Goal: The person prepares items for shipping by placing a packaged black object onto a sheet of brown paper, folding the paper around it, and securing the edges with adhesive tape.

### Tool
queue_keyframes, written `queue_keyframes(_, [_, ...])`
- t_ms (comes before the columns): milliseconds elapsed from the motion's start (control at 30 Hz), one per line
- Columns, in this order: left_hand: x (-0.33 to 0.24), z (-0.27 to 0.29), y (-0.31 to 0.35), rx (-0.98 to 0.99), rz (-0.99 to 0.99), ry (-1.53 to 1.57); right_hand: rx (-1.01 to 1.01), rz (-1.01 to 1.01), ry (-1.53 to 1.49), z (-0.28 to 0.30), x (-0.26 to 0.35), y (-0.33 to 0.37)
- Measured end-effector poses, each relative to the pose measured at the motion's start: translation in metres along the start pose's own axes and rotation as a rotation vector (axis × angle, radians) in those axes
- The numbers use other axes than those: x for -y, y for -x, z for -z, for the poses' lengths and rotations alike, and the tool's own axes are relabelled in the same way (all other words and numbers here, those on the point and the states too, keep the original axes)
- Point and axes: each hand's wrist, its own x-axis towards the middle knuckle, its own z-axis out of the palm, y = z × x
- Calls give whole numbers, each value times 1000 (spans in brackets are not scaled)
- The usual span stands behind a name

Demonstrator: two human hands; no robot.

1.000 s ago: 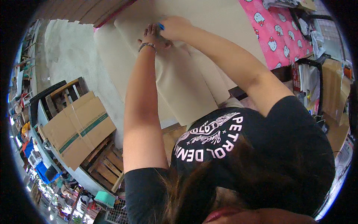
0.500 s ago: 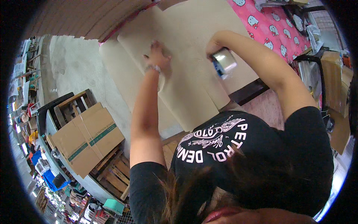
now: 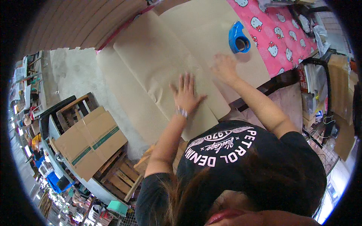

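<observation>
Brown paper [image 3: 160, 62] is slanted lengthwise toward the torso [image 3: 241, 165] under the spread, empty left hand [image 3: 184, 97], the paper's right flanked by a tape dispenser [image 3: 234, 35] and right hand [image 3: 224, 68], blurred, grip untellable.

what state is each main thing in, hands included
Smooth brown paper sheets: overlapping, slightly creased
Bare left hand: palm down on the paper, fingers spread
Bare right hand: blurred, finger position unclear
Blue ring-shaped tape dispenser: lying on the paper, unheld
Pink printed sheet: spread out, partly covered by paper
Brown cardboard carton with green stripe: unheld
</observation>
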Motion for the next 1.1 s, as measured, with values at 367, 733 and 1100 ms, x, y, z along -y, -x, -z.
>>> queue_keyframes(367, [133,-37,21,-638,677,1318,178,73,-453,-39,63,-46])
queue_keyframes(733, [34,-136,111,-530,674,1445,52,346,-426,-51,30,105])
queue_keyframes(1100, [66,-118,132,-346,157,874,253,446,-633,-28,17,87])
